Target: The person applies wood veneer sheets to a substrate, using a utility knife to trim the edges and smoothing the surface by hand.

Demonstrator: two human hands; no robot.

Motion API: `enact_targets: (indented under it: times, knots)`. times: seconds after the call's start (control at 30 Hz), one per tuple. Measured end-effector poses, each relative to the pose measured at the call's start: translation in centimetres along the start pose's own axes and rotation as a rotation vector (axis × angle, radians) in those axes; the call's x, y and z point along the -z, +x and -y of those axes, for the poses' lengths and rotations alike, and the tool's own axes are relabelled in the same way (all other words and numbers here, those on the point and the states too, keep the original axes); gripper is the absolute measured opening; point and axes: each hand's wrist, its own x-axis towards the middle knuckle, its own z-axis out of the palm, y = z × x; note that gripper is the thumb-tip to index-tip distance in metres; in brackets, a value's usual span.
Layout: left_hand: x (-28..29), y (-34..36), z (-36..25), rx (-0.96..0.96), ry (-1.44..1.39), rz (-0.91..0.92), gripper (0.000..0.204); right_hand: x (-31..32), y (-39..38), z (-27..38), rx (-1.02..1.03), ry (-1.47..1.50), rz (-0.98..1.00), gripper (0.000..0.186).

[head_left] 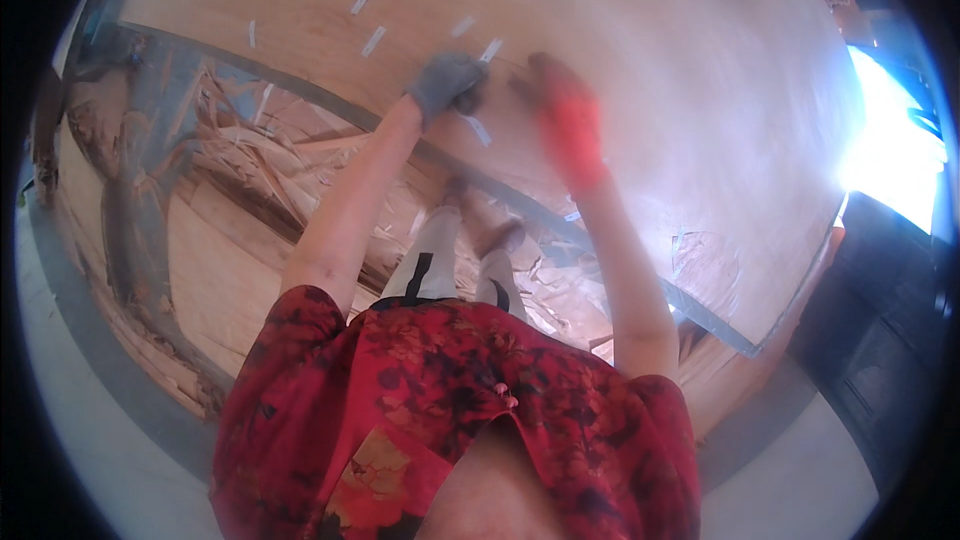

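Observation:
A broad, pale wood veneer sheet lies in front of me, with several short white strips on its surface. My left hand, in a grey glove, is over the sheet near its front edge. Its fingers are curled in, and whatever they hold is hidden in a dark patch under them. One white strip shows just beyond that hand, and another lies on its near side. To the right, my right hand in a red glove hovers at or over the sheet, its fingers smeared by motion.
Torn veneer scraps lie heaped below the sheet's front edge, around my feet. A grey strip runs along that edge. A dark boxy object stands at the right, under a bright opening. Pale floor shows at lower left.

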Motion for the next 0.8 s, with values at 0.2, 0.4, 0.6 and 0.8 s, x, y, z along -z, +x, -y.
enact_targets:
  times: [0.2,0.4,0.6,0.8]
  knots:
    - [0.6,1.8,1.2,-0.011,0.087,0.002,0.020,-3.6,3.9,-0.5,0.242,-0.096,0.229,0.048]
    - [1.9,-1.3,1.5,0.014,0.066,0.066,0.028,-4.7,5.6,0.9,0.247,-0.553,0.637,0.047]
    - [2.8,-4.8,2.8,0.106,-0.077,-0.039,0.028,-5.4,4.7,2.5,0.348,-0.793,0.608,0.049]
    - [8.7,-4.3,3.8,-0.078,0.458,-0.035,0.019,-7.6,4.1,1.0,0.335,-0.796,0.596,0.045]
